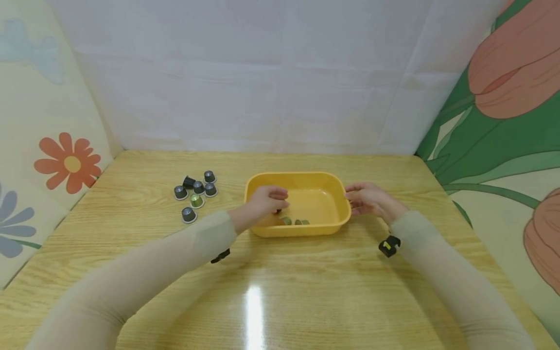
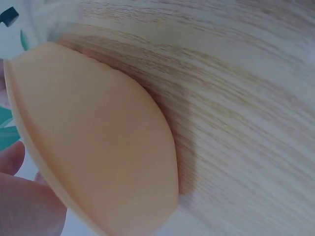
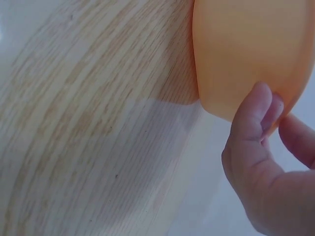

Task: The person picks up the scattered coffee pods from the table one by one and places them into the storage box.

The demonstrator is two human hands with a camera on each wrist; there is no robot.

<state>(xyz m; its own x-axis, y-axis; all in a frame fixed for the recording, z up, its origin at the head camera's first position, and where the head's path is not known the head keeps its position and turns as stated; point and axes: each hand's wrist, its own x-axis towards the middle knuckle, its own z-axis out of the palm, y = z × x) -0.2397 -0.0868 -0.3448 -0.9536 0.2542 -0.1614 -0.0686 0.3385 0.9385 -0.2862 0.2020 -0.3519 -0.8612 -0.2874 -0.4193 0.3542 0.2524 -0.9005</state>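
A yellow plastic basin [image 1: 302, 229] stands on the wooden table. My left hand [image 1: 265, 201] reaches in over its left side, with a gap between thumb and fingers. Just under those fingers a small dark capsule [image 1: 278, 211] shows, partly hidden by them. Several greenish coffee capsules [image 1: 286, 221] lie in the basin near its front wall. At the right end, my right hand [image 1: 371, 198] holds the rim, fingers along the outer wall and thumb at the edge. The right wrist view shows this hand [image 3: 266, 167] at the basin's corner.
Left of the basin sits a loose group of several dark coffee capsules [image 1: 210, 189] with one green capsule [image 1: 196, 201] among them. Behind the table [image 1: 280, 287] hangs a white cloth [image 1: 271, 97]; flower-patterned panels [image 1: 503, 146] stand at both sides.
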